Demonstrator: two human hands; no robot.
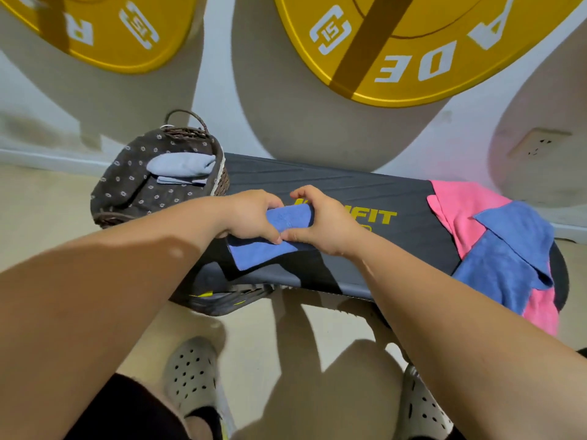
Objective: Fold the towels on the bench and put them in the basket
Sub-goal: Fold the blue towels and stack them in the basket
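Towels are being dealt with one at a time, and the blue towel [263, 253] is lying on the middle of the bench [365, 188], near its front edge. Its far part is being doubled over towards the person. The left hand [251, 214] and right hand [322, 225] are sitting side by side on that raised fold. Both are pinching it, fingers curled over the far side, thumbs pressing the near side with their tips touching.

To my eye the fold is being made now, not finished. To do it well, I would say the hands should be moving apart along the fold so its whole length is controlled. The doubled layer should be coming down with its edges lining up on the flat layer below. A flat palm could then be smoothing it before the lift.

The basket [189, 132] is standing at the left end of the bench, close by, so the carry looks short. A pale towel [182, 165] is lying folded inside it.

At the right end a pink towel [457, 211] and a second blue towel [502, 262] are lying unfolded, overlapping and hanging over the edge.
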